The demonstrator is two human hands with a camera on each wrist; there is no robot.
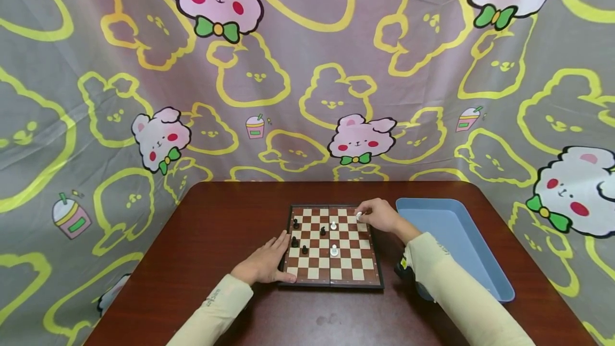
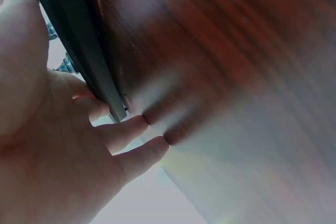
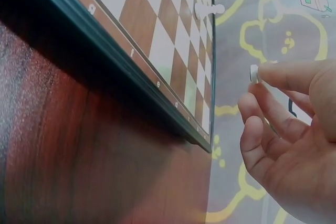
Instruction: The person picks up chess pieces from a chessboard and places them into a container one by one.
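Observation:
My right hand (image 1: pixel 381 216) pinches a small white chess piece (image 1: pixel 359 216) between thumb and fingertips, over the far right corner of the chessboard (image 1: pixel 353 261). In the right wrist view only the round base (image 3: pixel 254 74) of that piece shows, held above the board. My left hand (image 1: pixel 263 264) rests at the board's near left corner, its fingers fairly straight along the left side and the thumb at the front edge. On the board stand several black pieces, among them a knight (image 1: pixel 323 231), and two white pieces, one near the middle (image 1: pixel 334 251) and one farther back (image 1: pixel 333 226).
A blue tray (image 1: pixel 461 208) lies on the right of the brown table (image 1: pixel 226 212), beside my right forearm. A patterned cloth (image 1: pixel 298 138) hangs behind the table and along both sides.

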